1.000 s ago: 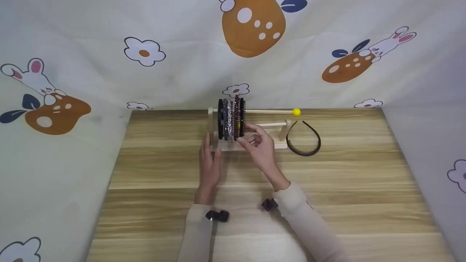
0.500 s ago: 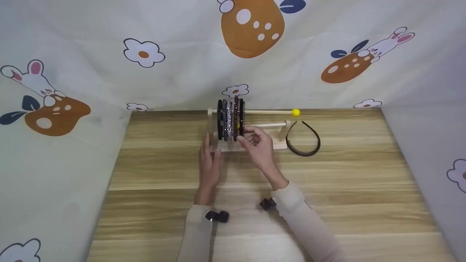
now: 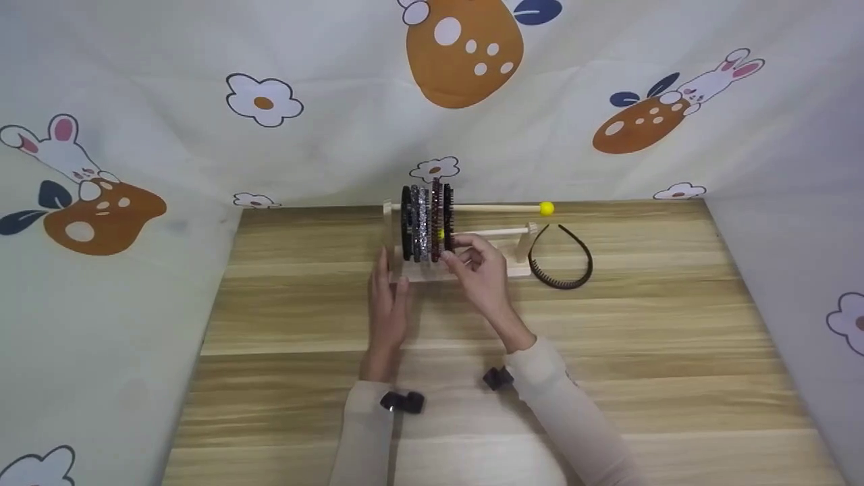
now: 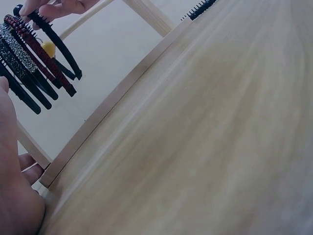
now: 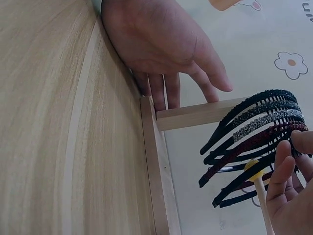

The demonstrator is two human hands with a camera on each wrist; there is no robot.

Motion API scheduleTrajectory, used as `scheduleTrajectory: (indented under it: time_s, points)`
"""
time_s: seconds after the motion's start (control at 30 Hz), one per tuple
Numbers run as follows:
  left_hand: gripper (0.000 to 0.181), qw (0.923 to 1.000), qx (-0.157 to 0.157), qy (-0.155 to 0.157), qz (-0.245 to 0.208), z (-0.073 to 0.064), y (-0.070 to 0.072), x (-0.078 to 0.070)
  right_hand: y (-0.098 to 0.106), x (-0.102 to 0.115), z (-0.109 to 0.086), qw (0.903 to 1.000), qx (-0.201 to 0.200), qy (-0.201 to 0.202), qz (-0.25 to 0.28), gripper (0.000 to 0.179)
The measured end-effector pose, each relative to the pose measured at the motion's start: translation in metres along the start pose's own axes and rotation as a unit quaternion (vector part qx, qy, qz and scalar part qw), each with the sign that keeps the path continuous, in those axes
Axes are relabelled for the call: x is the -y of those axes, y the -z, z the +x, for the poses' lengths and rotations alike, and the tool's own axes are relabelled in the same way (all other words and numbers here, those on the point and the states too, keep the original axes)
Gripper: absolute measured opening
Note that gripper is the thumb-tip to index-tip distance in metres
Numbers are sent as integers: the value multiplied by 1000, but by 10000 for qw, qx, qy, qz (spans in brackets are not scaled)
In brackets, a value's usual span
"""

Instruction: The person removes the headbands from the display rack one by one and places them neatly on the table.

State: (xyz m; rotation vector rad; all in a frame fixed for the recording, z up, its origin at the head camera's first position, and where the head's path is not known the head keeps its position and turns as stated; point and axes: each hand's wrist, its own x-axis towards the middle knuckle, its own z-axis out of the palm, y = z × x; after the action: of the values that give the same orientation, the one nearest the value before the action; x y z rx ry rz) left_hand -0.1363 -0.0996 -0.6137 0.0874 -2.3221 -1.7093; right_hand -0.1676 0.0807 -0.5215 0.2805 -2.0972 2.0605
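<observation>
A wooden headband rack stands near the back of the table, with several headbands hung in a row at its left end. My right hand pinches the black toothed headband at the right end of that row. Beside it hang a dark red glittery headband and a silver glittery headband, then darker ones. My left hand rests against the rack's left end, fingers straight, as the right wrist view shows. Part of the left fingers is hidden behind the wooden upright.
To the right of the rack lies a loose black toothed headband on the wooden table. The rack's rear rod ends in a yellow ball. A printed cloth rises behind the table and along both sides.
</observation>
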Motion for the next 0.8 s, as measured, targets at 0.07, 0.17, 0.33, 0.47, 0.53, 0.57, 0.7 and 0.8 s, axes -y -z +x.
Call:
scheduleTrajectory:
  time_s: [0.07,0.17,0.33,0.47,0.53,0.57,0.7,0.8]
  points:
    - [70,10000,-5,-14,-8,0,0,0,1,0,0,10000,-9,46,0,22]
    - [70,10000,8,29,-9,0,0,-1,1,0,-1,9999,-19,76,75,21]
    - [69,9999,32,87,37,0,0,-3,2,2,0,9998,-5,85,181,20]
    - [70,9999,41,111,34,0,1,-2,2,4,-1,9999,-33,104,126,21]
    - [70,9999,38,108,15,0,1,-1,3,4,-1,9999,-64,108,109,20]
    - [70,9999,35,98,14,0,1,-2,4,4,-1,9999,-80,109,104,20]
    - [70,10000,30,22,17,0,1,-2,5,4,-1,9997,-118,136,134,19]
    - [70,10000,38,4,33,-1,1,-2,7,5,-2,9996,-143,163,154,18]
